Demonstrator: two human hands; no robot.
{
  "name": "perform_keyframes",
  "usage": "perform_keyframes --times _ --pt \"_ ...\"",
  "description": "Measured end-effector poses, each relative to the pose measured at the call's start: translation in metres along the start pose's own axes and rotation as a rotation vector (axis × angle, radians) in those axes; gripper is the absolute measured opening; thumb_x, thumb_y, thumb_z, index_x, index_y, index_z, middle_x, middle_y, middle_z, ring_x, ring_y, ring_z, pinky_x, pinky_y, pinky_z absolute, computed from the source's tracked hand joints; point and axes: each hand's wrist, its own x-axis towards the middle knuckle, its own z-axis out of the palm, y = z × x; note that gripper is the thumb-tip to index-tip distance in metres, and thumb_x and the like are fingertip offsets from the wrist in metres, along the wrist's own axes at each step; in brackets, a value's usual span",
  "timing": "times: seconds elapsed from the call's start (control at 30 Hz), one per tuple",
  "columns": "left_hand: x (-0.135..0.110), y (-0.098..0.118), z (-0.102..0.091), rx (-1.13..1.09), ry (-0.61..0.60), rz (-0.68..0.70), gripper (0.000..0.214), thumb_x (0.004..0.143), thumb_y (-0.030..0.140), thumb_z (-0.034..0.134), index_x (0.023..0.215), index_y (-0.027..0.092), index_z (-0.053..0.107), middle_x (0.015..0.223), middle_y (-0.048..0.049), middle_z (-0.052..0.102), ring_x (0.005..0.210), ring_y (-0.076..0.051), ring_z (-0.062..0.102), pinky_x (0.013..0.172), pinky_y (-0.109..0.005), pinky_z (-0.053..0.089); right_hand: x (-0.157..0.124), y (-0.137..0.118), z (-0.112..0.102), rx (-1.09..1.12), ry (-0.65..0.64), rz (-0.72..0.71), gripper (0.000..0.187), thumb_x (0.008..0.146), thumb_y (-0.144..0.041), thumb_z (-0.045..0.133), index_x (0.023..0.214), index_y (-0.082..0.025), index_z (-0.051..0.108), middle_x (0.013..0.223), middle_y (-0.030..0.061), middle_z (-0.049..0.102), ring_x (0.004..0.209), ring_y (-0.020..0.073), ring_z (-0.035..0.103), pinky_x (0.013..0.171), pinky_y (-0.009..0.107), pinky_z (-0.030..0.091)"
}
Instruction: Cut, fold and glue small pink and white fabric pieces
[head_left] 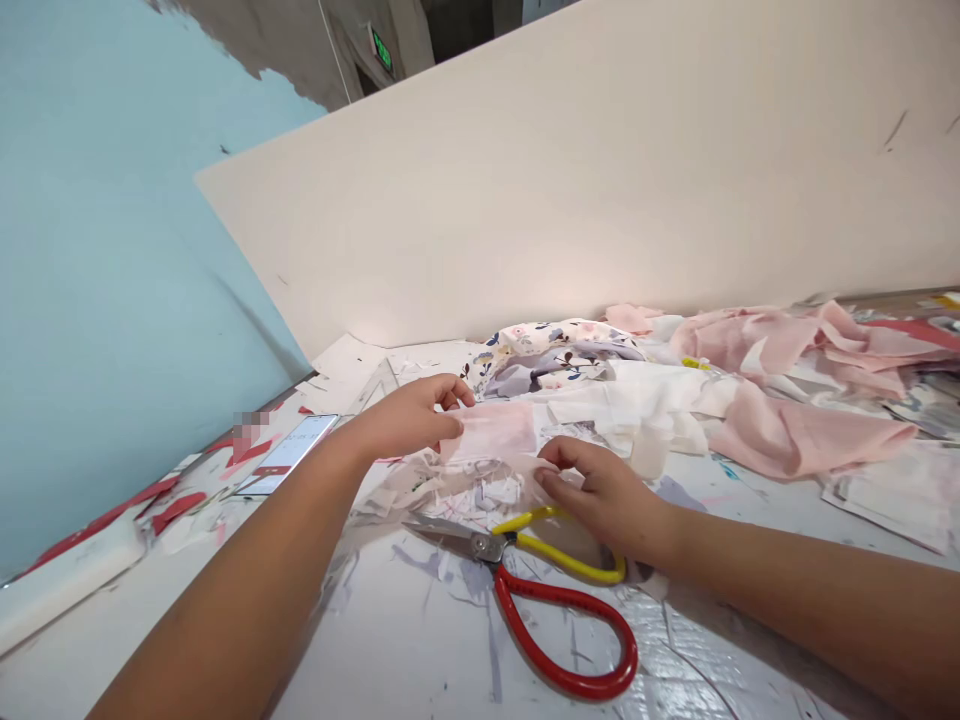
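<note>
A pale pink fabric piece [499, 428] lies on the worktable in front of me, between my two hands. My left hand [424, 412] is at its left edge, fingers curled and thumb closed on the cloth. Lower and to the right, my right hand [600, 495] pinches the near edge of the same light cloth between thumb and fingers. Scissors [486, 547] with one yellow and one red handle rest just below, blades pointing left. The yellow handle lies partly under my right hand. Thin fabric scraps [409, 485] are bunched under and beside the pink piece.
Floral fabric [555, 350] is heaped behind my hands. Pink cloth [802, 430] and white pieces [637, 400] spread to the right. A phone [296, 450] and red scraps [178, 510] lie left. A tall cream panel [570, 180] stands behind the table [405, 640].
</note>
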Motion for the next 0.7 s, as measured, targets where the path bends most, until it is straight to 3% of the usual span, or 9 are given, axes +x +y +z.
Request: perform_keyframes --times 0.13,0.27,0.4,0.53,0.7 --pt "-0.002 0.004 0.010 -0.036 -0.027 0.026 0.031 0.066 0.024 0.052 0.097 0.028 0.052 0.090 0.0019 0.051 0.054 -0.008 0.056 0.045 -0.020 0.042 0.005 0.003 0.001 0.077 -0.013 0.053 0.019 0.081 -0.035 0.043 0.077 -0.021 0.055 0.065 -0.0019 0.054 0.060 0.0136 0.050 0.054 0.024 0.041" --pt "0.000 -0.007 0.031 -0.116 0.020 0.018 0.031 0.067 0.024 0.053 0.098 0.026 0.050 0.091 0.0015 0.048 0.052 -0.007 0.054 0.049 -0.022 0.043 0.008 0.005 0.001 0.089 0.005 0.094 0.022 0.082 -0.030 0.039 0.088 -0.022 0.059 0.070 -0.0004 0.055 0.065 0.0155 0.052 0.058 0.026 0.041" --pt "0.000 -0.025 0.055 -0.221 0.200 0.013 0.031 0.068 0.026 0.054 0.099 0.024 0.048 0.093 0.0013 0.048 0.052 -0.004 0.047 0.048 -0.018 0.040 0.010 0.010 0.003 0.078 0.049 0.133 0.018 0.081 -0.030 0.042 0.095 -0.022 0.050 0.069 -0.0019 0.050 0.061 0.0148 0.049 0.055 0.027 0.040" --pt "0.000 -0.038 0.073 -0.285 0.306 -0.012 0.033 0.072 0.030 0.051 0.103 0.024 0.044 0.095 0.0013 0.047 0.047 -0.002 0.043 0.044 -0.017 0.038 0.012 0.015 0.003 0.068 0.050 0.128 0.008 0.080 -0.030 0.044 0.083 -0.022 0.043 0.068 -0.0035 0.046 0.060 0.0135 0.045 0.054 0.026 0.038" --pt "-0.002 -0.038 0.080 -0.316 0.322 0.001 0.031 0.076 0.028 0.045 0.106 0.026 0.040 0.096 0.0016 0.049 0.040 0.000 0.038 0.038 -0.016 0.033 0.012 0.017 0.003 0.062 0.015 0.092 0.007 0.084 -0.028 0.038 0.084 -0.023 0.044 0.070 -0.0027 0.047 0.064 0.0141 0.045 0.057 0.027 0.039"
